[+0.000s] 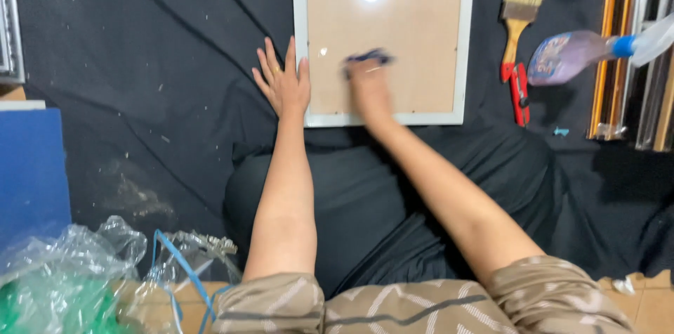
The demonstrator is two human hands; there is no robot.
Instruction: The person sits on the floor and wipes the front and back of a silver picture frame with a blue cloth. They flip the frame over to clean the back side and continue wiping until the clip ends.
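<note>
Frame flat, square w/ view, hands on it.

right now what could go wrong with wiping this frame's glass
1. The left hand presses only the left edge of the white picture frame, which lies on loose, wrinkled black cloth, so hard rubbing with the dark rag under the right hand might make it slide or flex the glass.
2. The spray bottle lies on its side by the paintbrush and may leak.
</note>
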